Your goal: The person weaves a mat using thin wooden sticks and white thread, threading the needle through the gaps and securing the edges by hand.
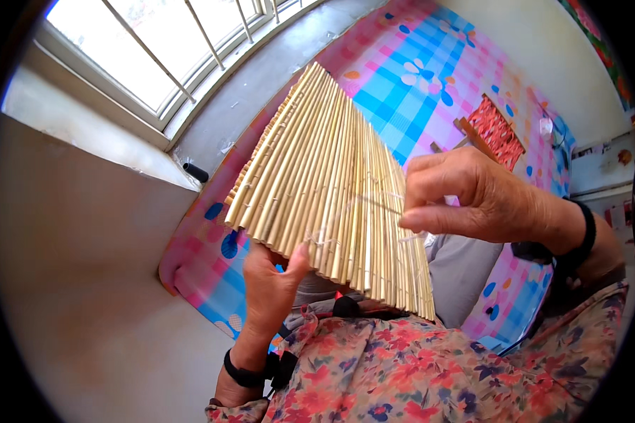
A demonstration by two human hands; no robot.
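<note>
A mat of thin, straw-coloured reed stalks (331,176) slants across my lap, its stalks side by side and fanning at the near end. Pale thread (322,238) crosses the stalks near the lower edge. My left hand (271,282) grips that lower left edge, thumb on top and the other fingers hidden beneath. Over the right part of the mat, my right hand (462,190) is closed in a pinch. From its fingertips a thin, dark, needle-like piece (382,204) points left across the stalks; its exact kind is hard to make out.
Under the mat lies a pink and blue checked bed cover (395,92). A red patterned piece with wooden strips (497,134) rests on it, beyond my right hand. A barred window (162,49) and grey sill (226,106) are at the left, with a black cylinder (195,172) nearby.
</note>
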